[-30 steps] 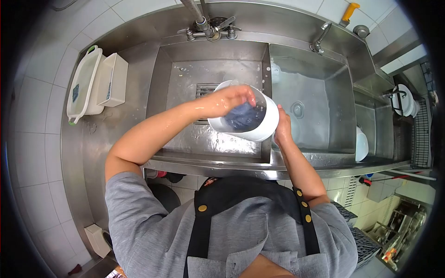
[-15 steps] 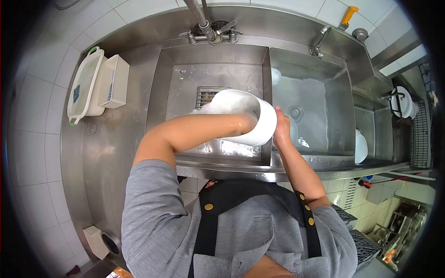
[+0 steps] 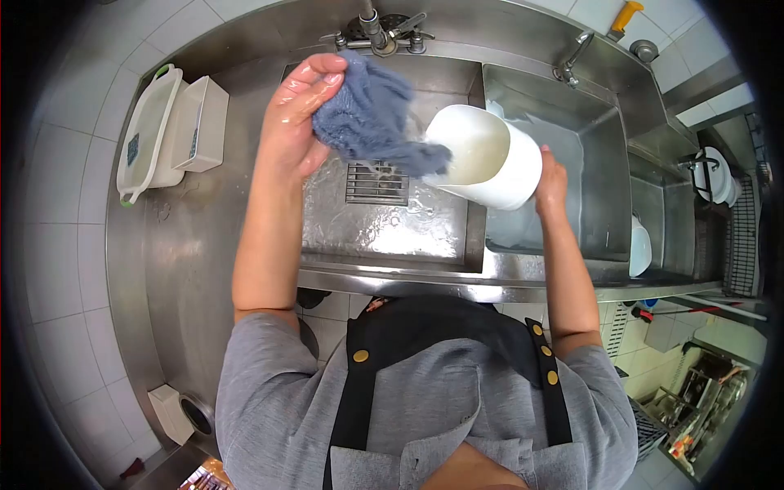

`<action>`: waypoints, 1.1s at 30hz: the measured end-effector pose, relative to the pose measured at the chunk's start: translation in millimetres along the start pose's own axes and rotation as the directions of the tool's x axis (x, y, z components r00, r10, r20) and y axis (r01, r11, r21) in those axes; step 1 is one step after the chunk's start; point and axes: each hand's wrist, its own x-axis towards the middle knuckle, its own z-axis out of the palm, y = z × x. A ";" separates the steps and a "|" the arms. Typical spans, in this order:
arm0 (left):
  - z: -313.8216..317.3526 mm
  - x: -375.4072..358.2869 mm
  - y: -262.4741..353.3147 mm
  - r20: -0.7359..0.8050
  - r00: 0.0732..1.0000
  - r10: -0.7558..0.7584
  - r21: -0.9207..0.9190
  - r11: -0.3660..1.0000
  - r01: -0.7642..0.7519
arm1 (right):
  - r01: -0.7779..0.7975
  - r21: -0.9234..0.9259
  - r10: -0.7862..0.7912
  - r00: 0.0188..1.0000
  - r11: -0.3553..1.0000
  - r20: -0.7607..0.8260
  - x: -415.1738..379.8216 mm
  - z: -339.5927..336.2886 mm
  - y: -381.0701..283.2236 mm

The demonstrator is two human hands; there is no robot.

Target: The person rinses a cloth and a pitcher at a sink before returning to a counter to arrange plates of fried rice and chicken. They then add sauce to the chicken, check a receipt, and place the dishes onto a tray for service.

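Note:
My left hand (image 3: 304,106) is raised over the left basin, thumb and fingers closed on a wet blue cloth (image 3: 367,110). The cloth hangs to the right, its lower end against the lip of a white plastic container (image 3: 523,167). This container is tilted with its wide mouth toward the cloth, above the divider between two basins. At its far right side my right hand (image 3: 552,181) grips it, some fingers hidden behind. Under the cloth lies the drain grate (image 3: 376,189) of the left basin.
The right basin (image 3: 584,220) holds water. A faucet (image 3: 377,37) stands behind the left basin, and a second tap (image 3: 569,61) behind the right one. Pale plastic bins (image 3: 204,122) rest on the left counter. A white bowl (image 3: 639,247) sits in the far-right basin.
My left hand has come out of the container with the blue cloth and risen to the upper left. My right hand has shifted the container up and to the right.

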 end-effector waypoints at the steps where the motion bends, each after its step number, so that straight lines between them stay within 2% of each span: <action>1: -13.5 -0.2 -12.7 -0.104 0.994 -0.019 0.132 0.991 0.033 | 0.048 -0.141 -0.046 0.999 0.989 0.012 4.1 -6.7 -9.2; 2: -28.6 -0.7 -28.4 -0.205 0.978 -0.024 0.258 0.963 0.078 | 0.096 -0.278 -0.092 0.995 0.956 0.028 7.5 -11.9 -18.8; 4: -63.5 -4.2 -77.9 -0.364 0.896 -0.254 0.382 0.836 0.393 | 0.139 -0.321 -0.140 0.990 0.937 0.020 7.2 -14.0 -47.0; 6: -96.5 -7.0 -132.0 -0.386 0.840 -0.381 0.469 0.703 0.535 | 0.175 -0.366 -0.185 0.983 0.914 0.007 4.4 -13.6 -78.2; 8: -134.2 -3.6 -181.6 -0.347 0.830 -0.437 0.598 0.579 0.554 | 0.222 -0.451 -0.200 0.975 0.865 0.096 -1.6 -10.5 -105.1; 9: -130.5 -2.4 -190.3 -0.342 0.830 -0.442 0.599 0.577 0.554 | 0.217 -0.453 -0.198 0.976 0.865 0.089 -4.4 -7.3 -115.3; 11: -117.4 -0.6 -207.6 -0.339 0.824 -0.454 0.603 0.567 0.561 | 0.389 -0.609 -0.371 0.914 0.691 0.163 -8.0 0.4 -130.2; 12: -95.6 -1.0 -201.8 -0.305 0.898 -0.317 0.774 0.467 0.427 | 0.455 -0.664 -0.444 0.873 0.593 0.202 -7.4 3.5 -134.0; 13: -94.8 4.1 -206.9 -0.303 0.898 -0.320 0.774 0.467 0.428 | 0.452 -0.666 -0.442 0.875 0.594 0.200 -9.8 4.7 -137.5; 15: -95.7 19.2 -212.5 -0.532 0.718 -0.449 0.830 -0.111 0.546 | 0.559 -0.740 -0.603 0.753 0.375 0.264 -15.2 3.9 -146.5; 16: -94.9 22.4 -213.6 -0.530 0.718 -0.451 0.832 -0.112 0.544 | 0.587 -0.747 -0.669 0.694 0.312 0.266 -17.1 0.8 -147.5; 17: -94.0 26.1 -214.7 -0.483 0.745 -0.460 0.858 -0.077 0.508 | 0.584 -0.748 -0.668 0.696 0.314 0.263 -18.0 -4.8 -148.2; 19: -87.1 33.2 -211.2 -0.386 0.792 -0.473 0.901 -0.007 0.435 | 0.622 -0.721 -0.762 0.613 0.305 0.207 -15.1 -20.7 -145.5; 20: -84.4 36.9 -208.9 -0.337 0.812 -0.477 0.917 0.027 0.397 | 0.566 -0.769 -0.750 0.637 0.296 0.180 -8.5 -31.7 -138.4; 21: -81.7 39.9 -206.4 -0.288 0.829 -0.478 0.931 0.062 0.359 | 0.512 -0.775 -0.697 0.705 0.370 0.133 -1.9 -44.1 -131.3; 22: -80.4 40.3 -203.4 -0.291 0.828 -0.480 0.930 0.059 0.362 | 0.405 -0.832 -0.599 0.793 0.379 0.113 8.5 -56.8 -120.6; 23: -79.6 37.6 -199.0 -0.275 0.865 -0.419 0.895 0.217 0.390 | 0.295 -0.881 -0.493 0.866 0.371 0.083 20.6 -69.4 -105.8; 24: -78.4 35.2 -193.0 -0.270 0.896 -0.352 0.839 0.371 0.399 | 0.215 -0.911 -0.438 0.898 0.352 0.044 34.6 -80.4 -82.7; 25: -74.3 34.5 -183.4 -0.277 0.894 -0.353 0.837 0.368 0.405 | 0.136 -0.935 -0.382 0.924 0.327 0.001 47.8 -90.0 -56.7; 27: -58.1 36.3 -154.2 -0.336 0.905 -0.260 0.734 0.529 0.425 | 0.035 -0.949 -0.127 0.992 0.314 -0.005 58.9 -108.3 -25.0; 29: -35.7 32.2 -119.3 -0.301 0.929 -0.214 0.665 0.651 0.365 | 0.016 -0.979 -0.035 0.999 0.205 0.009 69.2 -120.3 18.8; 31: -17.4 28.6 -95.6 -0.273 0.956 -0.111 0.696 0.663 0.276 | -0.060 -0.975 0.043 0.998 0.214 -0.052 76.2 -120.4 61.2; 33: -1.4 23.8 -76.7 -0.280 0.956 -0.091 0.682 0.682 0.265 | -0.032 -0.972 0.163 0.987 0.235 0.007 80.4 -105.1 89.7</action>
